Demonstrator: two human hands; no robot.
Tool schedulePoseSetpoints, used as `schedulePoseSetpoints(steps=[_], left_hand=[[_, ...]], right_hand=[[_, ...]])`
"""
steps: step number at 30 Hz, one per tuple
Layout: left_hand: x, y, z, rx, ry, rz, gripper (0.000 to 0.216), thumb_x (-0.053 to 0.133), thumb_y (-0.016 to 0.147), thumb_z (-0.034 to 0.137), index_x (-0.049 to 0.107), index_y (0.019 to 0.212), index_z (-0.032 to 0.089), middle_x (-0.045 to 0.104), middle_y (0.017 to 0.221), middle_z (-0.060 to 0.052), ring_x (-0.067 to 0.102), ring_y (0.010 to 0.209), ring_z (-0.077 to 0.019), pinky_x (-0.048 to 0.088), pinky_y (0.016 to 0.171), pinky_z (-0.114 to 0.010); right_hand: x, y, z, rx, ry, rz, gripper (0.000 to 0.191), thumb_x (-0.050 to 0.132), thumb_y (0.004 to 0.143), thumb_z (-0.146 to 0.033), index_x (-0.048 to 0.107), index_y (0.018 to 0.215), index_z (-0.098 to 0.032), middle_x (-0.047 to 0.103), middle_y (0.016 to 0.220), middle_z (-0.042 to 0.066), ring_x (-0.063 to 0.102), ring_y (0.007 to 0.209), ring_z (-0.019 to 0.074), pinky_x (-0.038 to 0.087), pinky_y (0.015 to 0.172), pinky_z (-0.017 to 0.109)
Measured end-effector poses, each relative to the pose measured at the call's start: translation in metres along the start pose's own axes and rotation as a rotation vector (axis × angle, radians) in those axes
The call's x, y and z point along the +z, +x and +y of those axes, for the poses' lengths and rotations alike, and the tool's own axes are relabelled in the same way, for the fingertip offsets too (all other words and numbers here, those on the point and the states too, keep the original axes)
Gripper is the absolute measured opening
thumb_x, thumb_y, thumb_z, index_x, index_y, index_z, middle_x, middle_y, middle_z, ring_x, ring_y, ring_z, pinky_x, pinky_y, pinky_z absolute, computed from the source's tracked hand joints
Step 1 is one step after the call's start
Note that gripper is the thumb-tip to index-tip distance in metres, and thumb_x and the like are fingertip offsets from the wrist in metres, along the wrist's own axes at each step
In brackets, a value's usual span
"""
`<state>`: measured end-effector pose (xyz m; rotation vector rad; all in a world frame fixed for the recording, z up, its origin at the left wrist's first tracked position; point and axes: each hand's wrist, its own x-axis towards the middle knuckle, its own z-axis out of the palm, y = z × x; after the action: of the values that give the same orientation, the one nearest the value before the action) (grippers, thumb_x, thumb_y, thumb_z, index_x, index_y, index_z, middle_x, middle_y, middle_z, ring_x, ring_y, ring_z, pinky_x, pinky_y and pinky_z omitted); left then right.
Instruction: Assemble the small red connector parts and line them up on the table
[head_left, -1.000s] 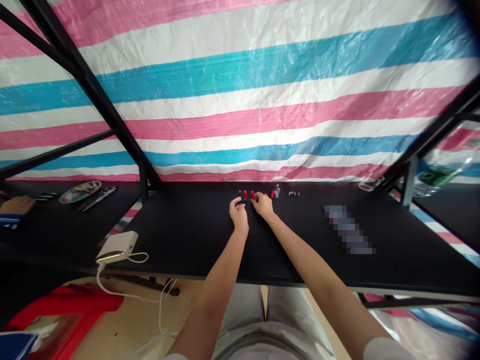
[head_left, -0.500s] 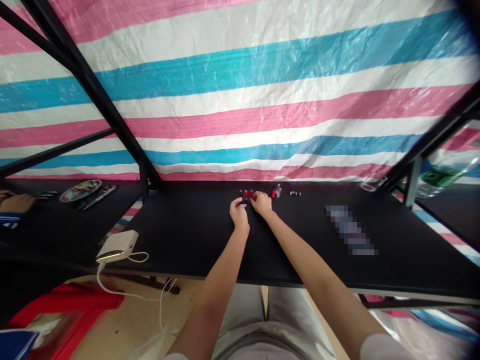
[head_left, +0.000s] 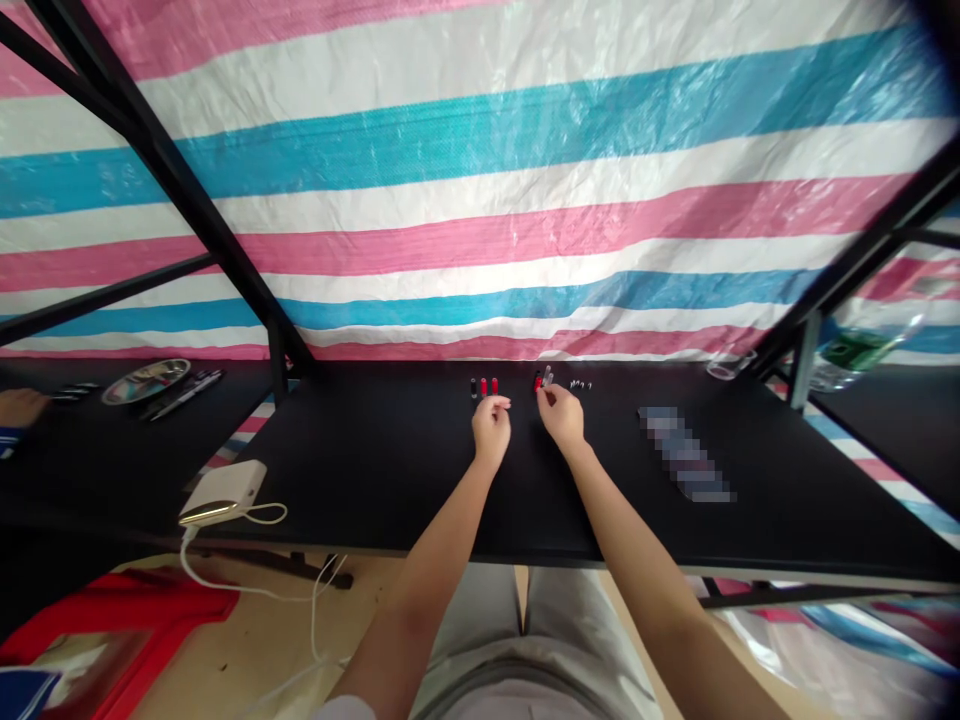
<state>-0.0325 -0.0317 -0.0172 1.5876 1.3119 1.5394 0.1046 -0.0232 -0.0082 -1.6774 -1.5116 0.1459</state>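
Note:
Three small tubes stand in a short row toward the back of the black table: a black tube (head_left: 473,388) and two red ones, including a red tube (head_left: 494,385) at the right end. Just in front of them is my left hand (head_left: 492,432), fingers curled together and pointing right; whether they hold anything small is hidden. Farther right, my right hand (head_left: 564,414) pinches at a small red tube (head_left: 538,382) with a dark part, its fingertips covering the lower end. Clear small tubes (head_left: 548,375) lie right behind those fingertips.
Several tiny shiny pieces (head_left: 580,385) lie farther right. A blurred-out flat object (head_left: 684,455) rests at the right. A white box with a cable (head_left: 226,488) sits at the front left. Black frame bars rise on both sides; another person's hand (head_left: 21,407) is at far left.
My right hand has left the row of tubes and moved right to the other red tube. My left hand has drawn slightly nearer and its fingers have closed up. The view has shifted slightly.

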Motion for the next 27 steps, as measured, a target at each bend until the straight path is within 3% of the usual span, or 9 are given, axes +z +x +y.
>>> schedulePoseSetpoints(steps=[3, 5, 8, 12, 16, 20, 27], left_hand=[[0.015, -0.003, 0.004, 0.158, 0.225, -0.257, 0.035, 0.044, 0.071, 0.007, 0.056, 0.103, 0.018, 0.060, 0.095, -0.007, 0.057, 0.082, -0.0147, 0.046, 0.082, -0.032], [0.026, 0.001, 0.006, 0.176, 0.340, -0.370, 0.051, 0.047, 0.072, 0.009, 0.044, 0.122, 0.018, 0.057, 0.105, -0.009, 0.056, 0.088, -0.0170, 0.045, 0.084, -0.034], [0.039, 0.014, 0.007, 0.162, 0.479, -0.446, 0.063, 0.046, 0.074, 0.012, 0.028, 0.134, 0.019, 0.053, 0.111, -0.010, 0.054, 0.096, -0.0197, 0.043, 0.086, -0.034], [0.049, 0.029, 0.010, 0.200, 0.660, -0.490, 0.062, 0.043, 0.078, 0.014, 0.024, 0.136, 0.020, 0.054, 0.107, -0.010, 0.052, 0.098, -0.0219, 0.043, 0.084, -0.034], [0.057, 0.036, 0.009, 0.230, 0.752, -0.466, 0.047, 0.041, 0.082, 0.017, 0.039, 0.129, 0.021, 0.054, 0.105, -0.010, 0.052, 0.095, -0.0212, 0.043, 0.080, -0.031], [0.060, 0.038, 0.007, 0.199, 0.745, -0.353, 0.028, 0.042, 0.083, 0.018, 0.055, 0.108, 0.021, 0.057, 0.097, -0.007, 0.053, 0.092, -0.0182, 0.042, 0.079, -0.029], [0.046, 0.027, 0.005, 0.106, 0.486, -0.148, 0.011, 0.051, 0.078, 0.018, 0.060, 0.084, 0.019, 0.062, 0.084, -0.004, 0.057, 0.081, -0.0158, 0.044, 0.074, -0.028]], right_hand=[[-0.001, -0.009, 0.019, 0.058, 0.093, 0.102, 0.026, 0.042, 0.080, -0.034, 0.062, 0.078, -0.017, 0.063, 0.069, 0.004, 0.056, 0.062, 0.0147, 0.040, 0.061, 0.025], [0.000, -0.011, 0.026, 0.095, 0.146, 0.129, 0.025, 0.043, 0.079, -0.033, 0.062, 0.079, -0.016, 0.063, 0.069, 0.004, 0.056, 0.063, 0.0151, 0.042, 0.062, 0.026], [0.002, -0.010, 0.030, 0.112, 0.179, 0.156, 0.025, 0.044, 0.077, -0.032, 0.062, 0.082, -0.015, 0.063, 0.073, 0.006, 0.056, 0.066, 0.0159, 0.043, 0.065, 0.028], [0.004, -0.008, 0.034, 0.074, 0.169, 0.154, 0.024, 0.045, 0.076, -0.029, 0.062, 0.084, -0.015, 0.064, 0.079, 0.007, 0.055, 0.069, 0.0165, 0.044, 0.068, 0.029], [0.006, -0.007, 0.038, 0.024, 0.119, 0.154, 0.024, 0.043, 0.076, -0.026, 0.062, 0.086, -0.014, 0.063, 0.080, 0.008, 0.055, 0.071, 0.0173, 0.043, 0.071, 0.031], [0.011, -0.008, 0.042, -0.052, 0.001, 0.140, 0.024, 0.043, 0.076, -0.023, 0.061, 0.088, -0.014, 0.062, 0.087, 0.010, 0.054, 0.082, 0.0203, 0.042, 0.076, 0.034], [0.021, -0.011, 0.043, -0.076, -0.160, -0.015, 0.032, 0.042, 0.081, -0.027, 0.058, 0.106, -0.015, 0.053, 0.118, 0.014, 0.044, 0.112, 0.0249, 0.032, 0.094, 0.043]])
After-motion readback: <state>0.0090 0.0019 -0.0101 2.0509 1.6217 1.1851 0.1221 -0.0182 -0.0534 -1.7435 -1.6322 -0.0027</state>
